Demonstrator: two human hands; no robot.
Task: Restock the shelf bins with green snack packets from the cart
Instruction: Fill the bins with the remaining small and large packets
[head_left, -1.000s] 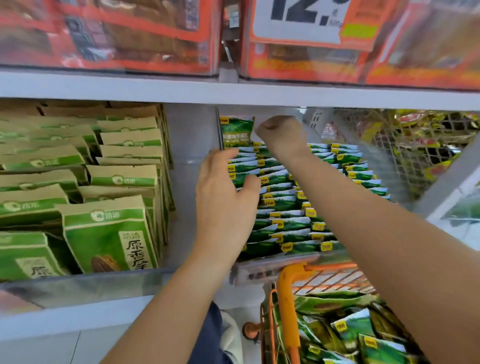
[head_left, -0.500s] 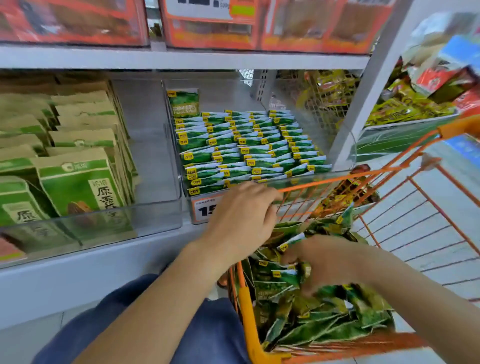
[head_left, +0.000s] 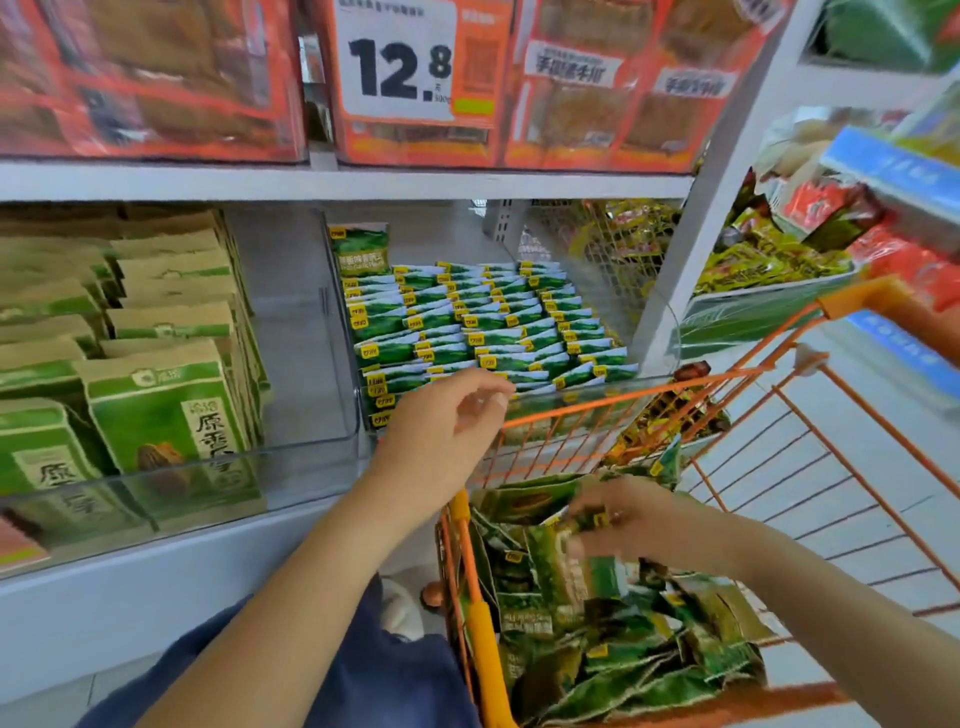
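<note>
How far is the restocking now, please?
Done: the clear bin already holds rows of green packets. In hand: the right hand pinches a packet in the orange cart; the left hand hovers empty. Left: many loose packets remain in the cart.

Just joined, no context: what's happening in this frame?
A person is restocking a shelf. The right hand is down in the orange cart, pinching a green snack packet from the loose pile. The left hand hovers empty, fingers relaxed, in front of the clear bin, which already holds neat rows of the same packets.
</note>
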